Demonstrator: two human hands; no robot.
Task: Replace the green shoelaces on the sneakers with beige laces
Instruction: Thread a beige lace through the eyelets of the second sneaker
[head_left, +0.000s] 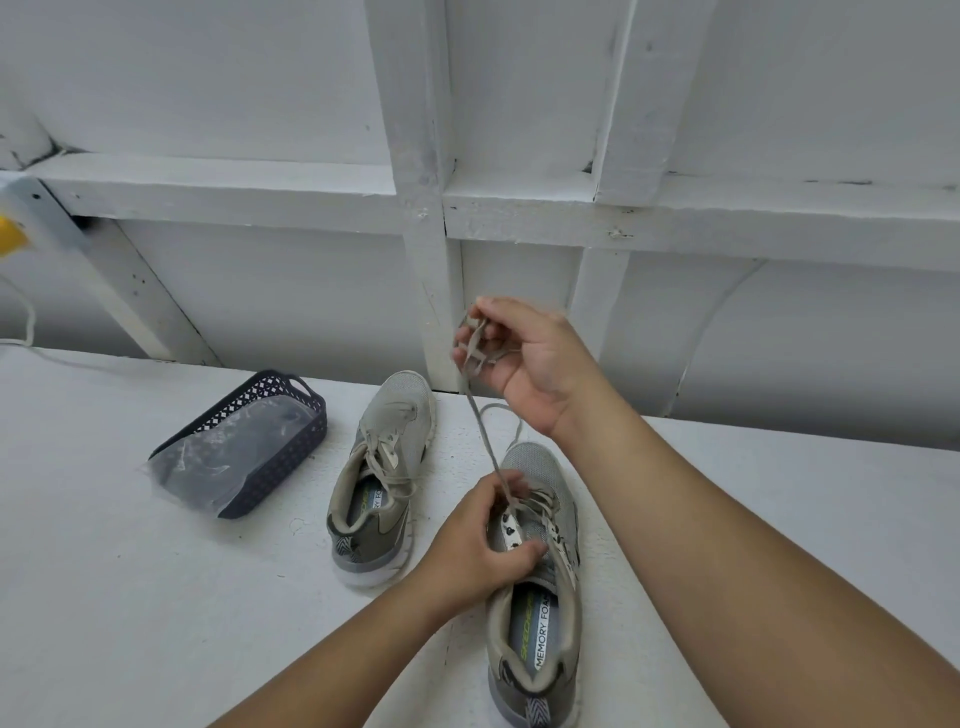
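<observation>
You have the near sneaker (540, 587) on the white bench (156, 597), heel toward you, so its eyelets face up where both hands can reach them. Your left hand (483, 540) sits on the tongue area, and that looks like a brace: it pins the shoe while the lace (480, 426) is drawn out. Its fingers are curled over the lacing, thumb lying across the eyelet strip and fingertips pinching the lace just where it leaves the shoe.

Your right hand (524, 353) is raised well above the shoe, toward the wall, keeping the lace taut between the two hands. Its fingers are half curled with several turns of lace gathered around them, so it has hold of the lace and nothing else. A loose loop of it trails on the bench behind your wrist.

The upper eyelets of this shoe look empty, so the old lace seems partly out.

The far sneaker (384, 478) stands just beside it, fully laced. A dark basket (291, 410) holding a clear plastic bag (234, 457) sits to the left; whether the beige laces are in it I cannot tell.
</observation>
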